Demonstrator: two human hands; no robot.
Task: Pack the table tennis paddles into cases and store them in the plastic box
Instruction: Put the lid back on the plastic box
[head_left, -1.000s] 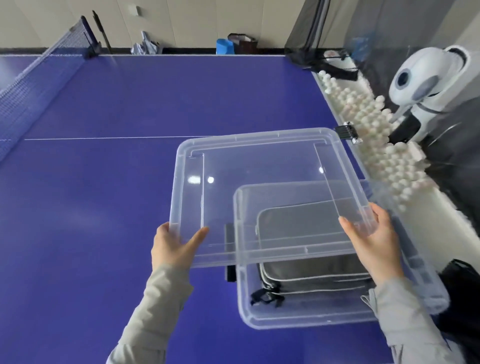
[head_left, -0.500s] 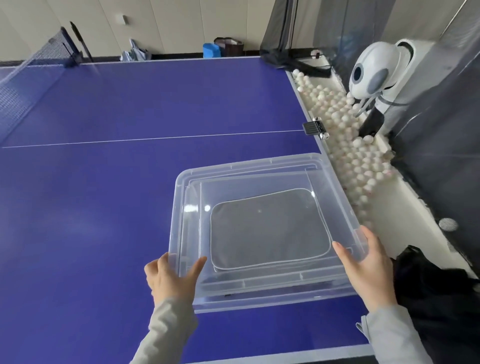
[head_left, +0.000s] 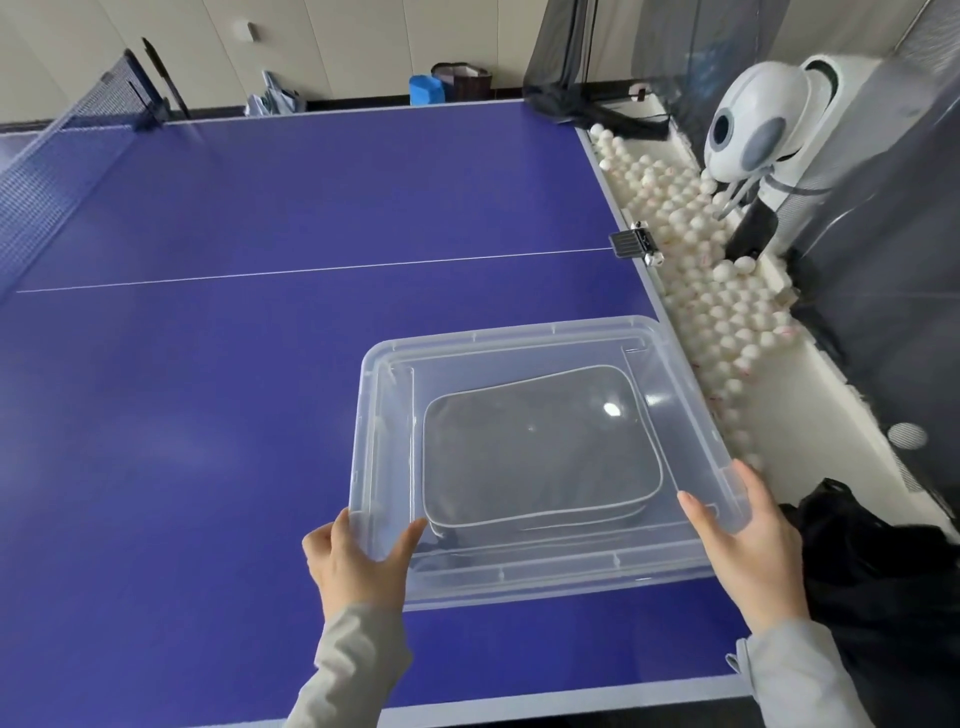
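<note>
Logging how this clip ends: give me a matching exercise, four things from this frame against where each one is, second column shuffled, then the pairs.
1 clear lid
2 grey paddle case
3 white balls
4 net

a in the trough beside the blue table
b gripped at its near corners by the left hand and right hand
c far left, stretched across the table
d inside the plastic box, seen through the lid

Pairs: 1-b; 2-d; 3-a; 4-c
</note>
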